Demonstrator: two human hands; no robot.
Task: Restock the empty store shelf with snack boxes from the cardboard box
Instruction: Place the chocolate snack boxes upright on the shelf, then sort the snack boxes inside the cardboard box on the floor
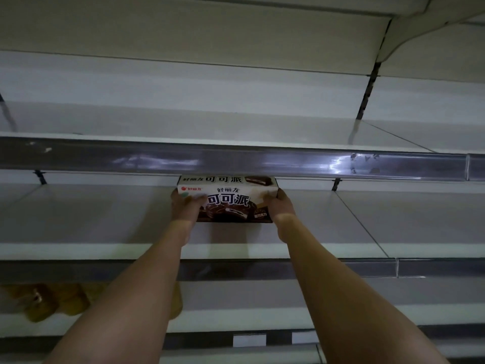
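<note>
I grip the snack box (227, 199) by its two ends, left hand (185, 206) and right hand (280, 204) clamped around it, and should slide it squarely back on the middle shelf (105, 219), keeping it level under the price rail (236, 160)

I see two bare forearms reaching up from the bottom edge of my view, both uncovered from elbow to wrist, with no sleeves showing. My left hand (185, 206) and right hand (280, 206) wear no gloves, and neither wrist carries a watch or band. One nail on the left hand looks painted pale green. The light is dim.
</note>
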